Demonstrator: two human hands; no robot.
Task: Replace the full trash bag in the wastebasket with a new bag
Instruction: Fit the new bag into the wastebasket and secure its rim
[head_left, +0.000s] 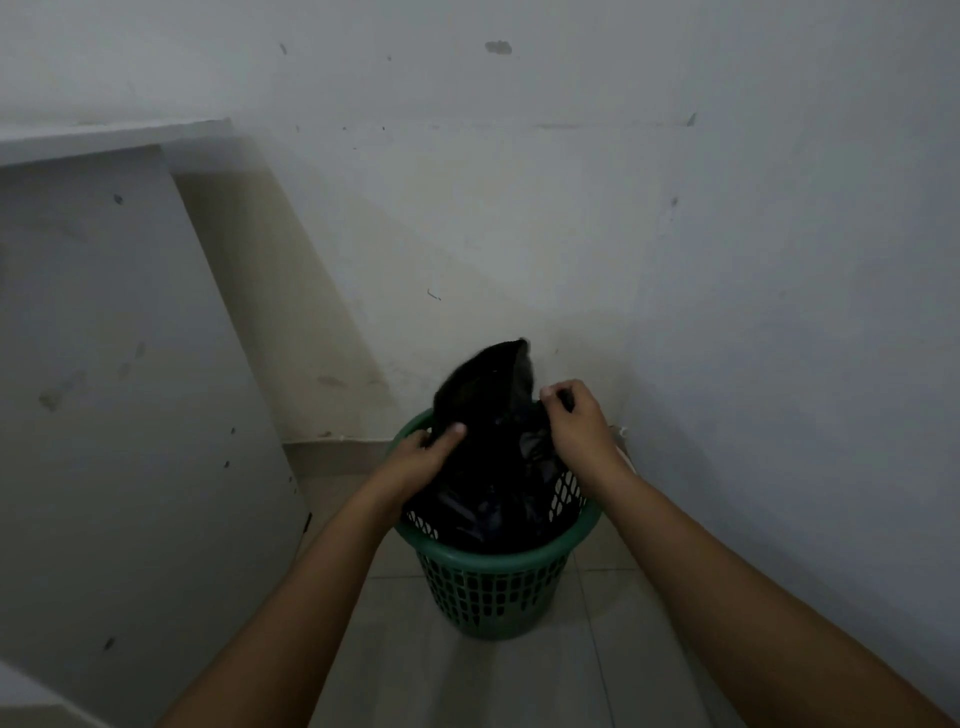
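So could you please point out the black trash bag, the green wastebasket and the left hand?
black trash bag (493, 499): head view, crumpled plastic inside the basket.
green wastebasket (491, 558): head view, near rim.
left hand (428, 457): head view, back of hand gripping the bag.

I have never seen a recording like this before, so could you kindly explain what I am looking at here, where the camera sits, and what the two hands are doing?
There is no machine here: a person wears one wide-angle camera on the head, looking forward and down, so the two bare forearms reach in from the bottom of the picture. On the tiled floor, in front of a scuffed white wall, stands a green perforated wastebasket. A black trash bag sits inside it, its top pulled up above the rim. The left hand grips the bag's left side, and the right hand pinches its upper right edge. A pale panel stands to the left. The light is dim, so what the bag holds cannot be seen.
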